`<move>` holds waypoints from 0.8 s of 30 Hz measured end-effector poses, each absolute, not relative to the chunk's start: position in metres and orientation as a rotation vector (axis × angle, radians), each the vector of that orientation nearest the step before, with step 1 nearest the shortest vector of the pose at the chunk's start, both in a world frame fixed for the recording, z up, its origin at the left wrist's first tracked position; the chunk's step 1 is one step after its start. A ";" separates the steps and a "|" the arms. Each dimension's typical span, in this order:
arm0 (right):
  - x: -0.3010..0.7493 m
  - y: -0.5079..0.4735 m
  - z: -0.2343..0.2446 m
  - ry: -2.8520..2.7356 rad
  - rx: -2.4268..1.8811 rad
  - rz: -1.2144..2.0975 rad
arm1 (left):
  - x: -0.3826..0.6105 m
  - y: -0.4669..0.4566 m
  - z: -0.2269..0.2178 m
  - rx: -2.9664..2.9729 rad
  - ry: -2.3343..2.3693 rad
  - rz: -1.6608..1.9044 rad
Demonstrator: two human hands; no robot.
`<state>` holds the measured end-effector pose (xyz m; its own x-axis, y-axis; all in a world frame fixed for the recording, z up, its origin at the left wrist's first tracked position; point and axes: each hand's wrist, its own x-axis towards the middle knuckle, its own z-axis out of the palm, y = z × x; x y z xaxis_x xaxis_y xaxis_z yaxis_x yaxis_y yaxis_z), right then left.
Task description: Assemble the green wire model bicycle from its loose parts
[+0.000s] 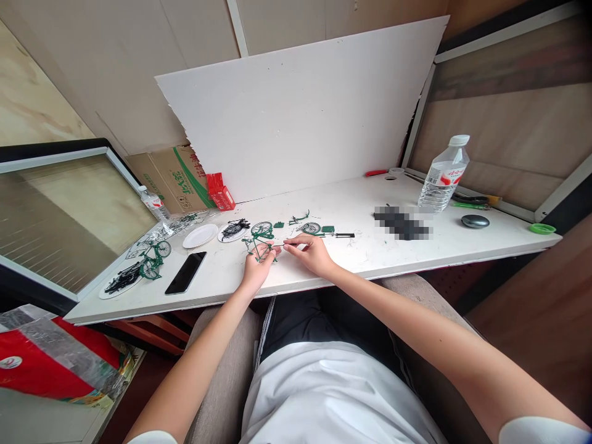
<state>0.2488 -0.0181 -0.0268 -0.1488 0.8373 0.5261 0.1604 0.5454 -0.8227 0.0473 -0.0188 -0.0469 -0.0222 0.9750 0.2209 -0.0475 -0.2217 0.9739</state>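
A small green model bicycle [261,232] is held by its lower frame in my left hand [257,269], just above the table's front part. My right hand [314,254] pinches a thin dark part or tool [280,245] whose tip reaches the bicycle frame; its kind is too small to tell. Beyond my hands lie a loose model wheel [311,228], a small green basket-like piece [279,225], a green handlebar-like part [300,217] and a black-and-silver strip [345,235].
On the left are a phone [185,272], a white plate [200,236], a plate of black parts [234,229] and another green model bicycle [152,259]. To the right stand a water bottle [443,176], a round dark case [475,221] and a green lid [542,229]. A white board [296,117] rises behind.
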 end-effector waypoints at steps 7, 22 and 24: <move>0.249 -0.016 -0.029 -1.673 -0.844 0.738 | 0.047 -0.020 -0.045 1.388 1.096 1.400; 0.249 -0.014 -0.030 -1.641 -0.867 0.751 | 0.049 -0.022 -0.043 1.387 1.086 1.378; 0.249 -0.013 -0.031 -1.639 -0.866 0.752 | 0.049 -0.022 -0.042 1.394 1.090 1.373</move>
<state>0.2491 -0.0134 -0.0313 -0.1505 0.8443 0.5143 0.1609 0.5342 -0.8299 0.0489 -0.0217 -0.0425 0.0077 0.9716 0.2366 0.0100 -0.2366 0.9715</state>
